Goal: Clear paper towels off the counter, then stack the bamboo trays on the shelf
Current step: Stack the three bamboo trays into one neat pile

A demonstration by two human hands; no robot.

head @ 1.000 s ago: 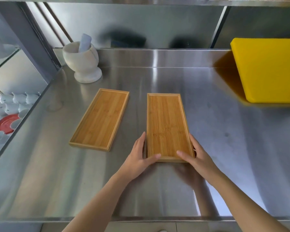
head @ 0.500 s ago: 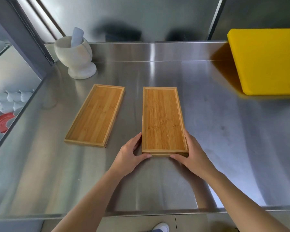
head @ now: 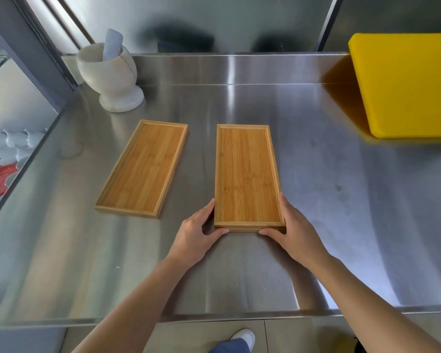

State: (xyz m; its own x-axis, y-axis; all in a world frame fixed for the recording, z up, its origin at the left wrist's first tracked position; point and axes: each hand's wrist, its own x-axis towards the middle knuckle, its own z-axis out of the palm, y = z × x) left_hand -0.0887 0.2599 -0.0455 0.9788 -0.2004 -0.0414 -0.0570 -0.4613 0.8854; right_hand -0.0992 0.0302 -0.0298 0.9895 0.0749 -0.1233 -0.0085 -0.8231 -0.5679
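A stack of two bamboo trays (head: 247,174) lies in the middle of the steel shelf (head: 341,212), long side pointing away from me. My left hand (head: 197,235) grips its near left corner and my right hand (head: 294,231) grips its near right corner, thumbs on the front edge. A single bamboo tray (head: 144,166) lies flat to the left, slightly angled, untouched. No paper towels are in view.
A white marble mortar with a pestle (head: 111,72) stands at the back left. A thick yellow cutting board (head: 407,85) lies at the back right. White cups and a red plate (head: 0,177) sit below at the far left. A steel wall rises behind the shelf.
My head has tilted down, so the shelf's front edge and my shoe show. Both hands have shifted slightly along the stack's near corners; the trays stay in place.
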